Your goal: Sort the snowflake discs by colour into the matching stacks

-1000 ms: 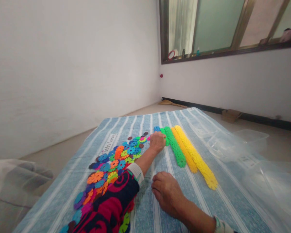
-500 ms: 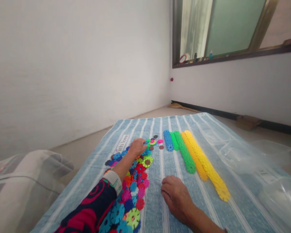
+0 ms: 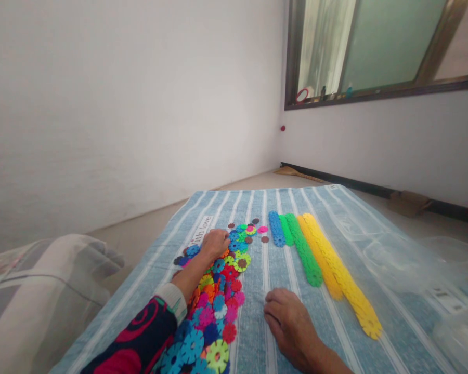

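The pale floor (image 3: 136,236) is being bounded by a white wall (image 3: 140,93). At the right, a window (image 3: 393,41) is being edged by a dark frame (image 3: 292,52); on its sill, a round red-rimmed object (image 3: 302,95), a small dark bottle (image 3: 323,92) and a bluish item (image 3: 349,91) are being displayed. Near the corner, a small red object (image 3: 283,128) is being seen. Along the dark skirting (image 3: 335,184), a tan broom-like item (image 3: 286,171) and a cardboard box (image 3: 409,203) are being shown. At the left, grey-and-white fabric (image 3: 54,291) is being creased into folds.
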A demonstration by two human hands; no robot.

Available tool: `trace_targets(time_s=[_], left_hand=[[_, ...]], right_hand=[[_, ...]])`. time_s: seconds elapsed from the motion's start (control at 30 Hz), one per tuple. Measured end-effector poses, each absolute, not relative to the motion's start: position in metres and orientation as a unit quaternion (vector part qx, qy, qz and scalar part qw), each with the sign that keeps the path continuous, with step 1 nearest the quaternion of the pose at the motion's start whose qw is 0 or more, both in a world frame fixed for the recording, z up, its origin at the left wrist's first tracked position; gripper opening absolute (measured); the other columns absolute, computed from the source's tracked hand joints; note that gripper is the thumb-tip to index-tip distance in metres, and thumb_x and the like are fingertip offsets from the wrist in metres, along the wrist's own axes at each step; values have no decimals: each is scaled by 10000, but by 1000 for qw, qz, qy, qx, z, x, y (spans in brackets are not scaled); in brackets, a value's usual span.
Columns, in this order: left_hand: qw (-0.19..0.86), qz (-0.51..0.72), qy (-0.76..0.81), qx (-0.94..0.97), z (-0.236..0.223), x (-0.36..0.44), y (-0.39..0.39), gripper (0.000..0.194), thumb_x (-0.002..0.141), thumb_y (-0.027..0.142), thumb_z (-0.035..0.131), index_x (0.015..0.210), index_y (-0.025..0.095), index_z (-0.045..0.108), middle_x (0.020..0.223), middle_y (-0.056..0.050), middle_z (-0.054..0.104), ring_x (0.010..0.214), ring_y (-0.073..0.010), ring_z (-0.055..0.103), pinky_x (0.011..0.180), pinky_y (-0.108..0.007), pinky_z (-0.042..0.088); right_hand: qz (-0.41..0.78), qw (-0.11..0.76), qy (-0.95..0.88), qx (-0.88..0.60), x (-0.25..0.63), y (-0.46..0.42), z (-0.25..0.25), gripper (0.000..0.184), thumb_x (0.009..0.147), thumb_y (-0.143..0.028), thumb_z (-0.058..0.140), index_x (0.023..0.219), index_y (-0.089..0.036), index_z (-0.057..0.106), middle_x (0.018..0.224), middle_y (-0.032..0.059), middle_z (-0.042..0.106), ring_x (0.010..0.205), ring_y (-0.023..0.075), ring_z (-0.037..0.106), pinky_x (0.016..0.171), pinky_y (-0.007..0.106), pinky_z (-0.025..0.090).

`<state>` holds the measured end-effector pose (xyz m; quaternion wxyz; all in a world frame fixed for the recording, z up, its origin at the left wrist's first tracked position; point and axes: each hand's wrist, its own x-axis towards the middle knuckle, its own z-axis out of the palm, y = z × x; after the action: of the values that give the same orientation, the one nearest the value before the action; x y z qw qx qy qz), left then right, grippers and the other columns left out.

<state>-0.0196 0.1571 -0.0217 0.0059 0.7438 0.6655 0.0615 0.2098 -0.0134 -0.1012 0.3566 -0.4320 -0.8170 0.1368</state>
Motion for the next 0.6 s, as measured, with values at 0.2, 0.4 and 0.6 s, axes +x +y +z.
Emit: trace_targets(time_s=[0.2,0.4,0.6], left_hand=[[11,54,592,804,-29,-6,164,288,755,370,624,1017,268,688,1133,-35,676,1139,-240,556,988,-347,412],[4,50,606,794,-32,-22,171,238,756,307,580,954,266,707,1078,-31,695,1073,-224,596,940,-321,441],[2,72,634,770,-28,-27,181,219,772,277,538,872,229,728,1008,-54,713,1005,-224,625,896,-311,457]], right_hand=[[144,356,-819,-427,211,-14,-100,149,835,-90,530,738,-194,572,879,24,627,858,171,540,784,296,381],[137,371,-816,-421,211,-14,-100,149,816,-78,529,729,-194,565,878,28,628,856,173,543,769,292,381],[126,391,-815,-410,210,-13,-104,149,816,-84,508,731,-197,557,865,28,627,839,170,541,765,290,384]])
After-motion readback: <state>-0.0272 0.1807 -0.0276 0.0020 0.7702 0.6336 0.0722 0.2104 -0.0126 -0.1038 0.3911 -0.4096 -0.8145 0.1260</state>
